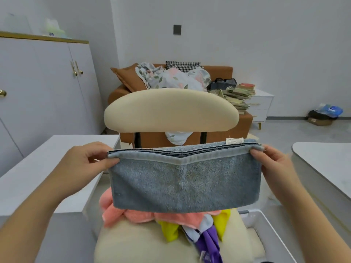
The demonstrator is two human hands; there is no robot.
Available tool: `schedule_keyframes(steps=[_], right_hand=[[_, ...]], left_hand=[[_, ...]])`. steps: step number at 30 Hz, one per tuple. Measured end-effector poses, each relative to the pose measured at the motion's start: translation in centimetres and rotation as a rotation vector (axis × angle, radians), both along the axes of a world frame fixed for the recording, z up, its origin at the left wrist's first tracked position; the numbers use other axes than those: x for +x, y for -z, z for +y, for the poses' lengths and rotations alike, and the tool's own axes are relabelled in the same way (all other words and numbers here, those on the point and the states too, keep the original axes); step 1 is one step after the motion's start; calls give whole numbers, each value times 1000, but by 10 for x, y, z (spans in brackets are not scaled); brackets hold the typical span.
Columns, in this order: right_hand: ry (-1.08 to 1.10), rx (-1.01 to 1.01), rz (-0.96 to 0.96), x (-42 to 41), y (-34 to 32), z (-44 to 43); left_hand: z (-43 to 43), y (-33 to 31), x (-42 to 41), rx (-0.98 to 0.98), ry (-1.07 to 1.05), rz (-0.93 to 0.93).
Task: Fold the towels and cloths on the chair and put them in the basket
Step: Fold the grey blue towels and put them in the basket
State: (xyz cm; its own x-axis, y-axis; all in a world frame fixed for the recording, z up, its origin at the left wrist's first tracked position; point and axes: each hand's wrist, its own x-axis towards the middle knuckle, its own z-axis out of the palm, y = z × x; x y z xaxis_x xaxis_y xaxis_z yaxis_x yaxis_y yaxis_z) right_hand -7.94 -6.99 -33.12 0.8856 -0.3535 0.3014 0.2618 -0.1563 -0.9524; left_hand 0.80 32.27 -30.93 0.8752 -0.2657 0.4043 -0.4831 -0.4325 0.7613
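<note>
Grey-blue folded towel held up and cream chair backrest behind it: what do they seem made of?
The grey-blue folded towel looks like cotton terry, matte: looped nap, flat woven hem band. The cream chair backrest seems padded faux leather or similar: smooth, faint sheen, no visible weave.

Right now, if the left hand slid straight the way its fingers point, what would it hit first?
The blue towel that the left hand pinches; past it, probably the right hand.
</note>
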Motion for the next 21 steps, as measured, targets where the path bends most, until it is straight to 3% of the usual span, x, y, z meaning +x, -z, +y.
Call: schedule_keyframes(steps=[7,21], right_hand=[[74,-9,77,-10,20,7],[117,2,159,10,36,13]], left_hand=[[-17,28,-18,-298,-140,84],[-15,44,9,-286,-205,264]])
